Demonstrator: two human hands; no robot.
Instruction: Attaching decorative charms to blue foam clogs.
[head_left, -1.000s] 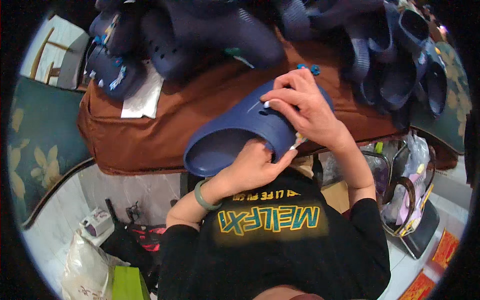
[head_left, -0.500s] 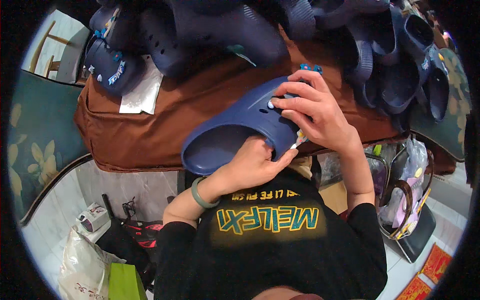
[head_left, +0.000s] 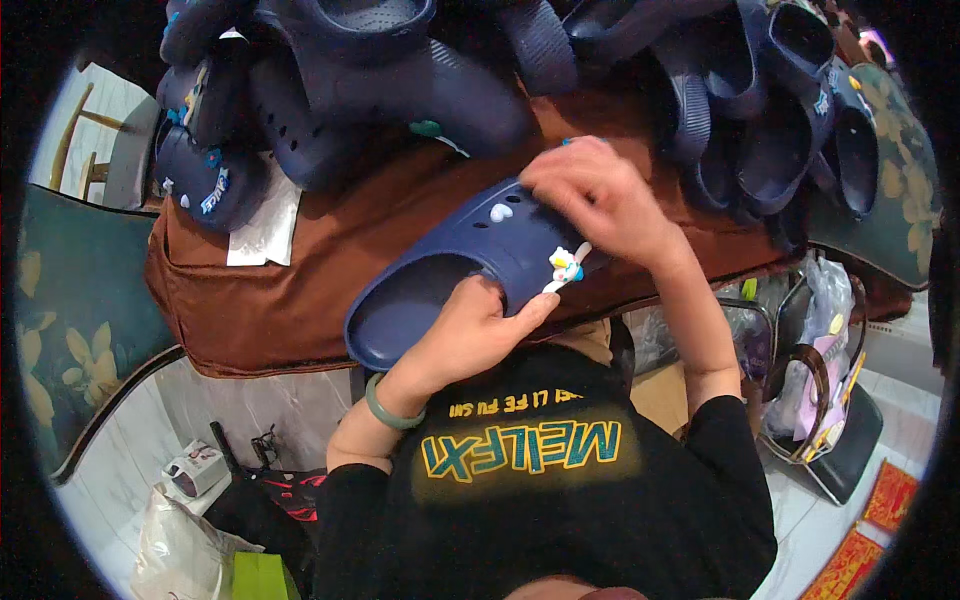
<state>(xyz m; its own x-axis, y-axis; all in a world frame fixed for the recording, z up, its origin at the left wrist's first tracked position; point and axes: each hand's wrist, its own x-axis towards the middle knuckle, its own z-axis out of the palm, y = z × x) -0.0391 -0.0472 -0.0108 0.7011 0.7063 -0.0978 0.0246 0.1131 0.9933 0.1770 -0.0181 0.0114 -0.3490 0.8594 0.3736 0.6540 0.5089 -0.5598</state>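
A navy blue foam clog (head_left: 430, 245) lies in front of me with its opening toward the lower left. My left hand (head_left: 470, 325) grips it, the fingers inside the opening and the thumb outside near its side. A white heart-shaped charm (head_left: 501, 212) sits among the holes on its upper. Near my left thumb, a white charm with yellow and blue parts (head_left: 566, 265) is at the clog's near side. Over the toe end is my right hand (head_left: 600, 200), bent and smeared by motion. Its fingertips, and anything in them, cannot be made out.
Many navy clogs (head_left: 390, 90) are piled along the back, some with charms. More clogs (head_left: 770, 130) stand at the back right. A brown cloth (head_left: 250, 320) covers the work surface, with a white paper (head_left: 265, 225) on it. A bag (head_left: 820, 360) is at lower right.
My right hand has moved off the heart charm toward the toe end, uncovering that charm and the side one. The view has shifted slightly. My left hand keeps its grip.
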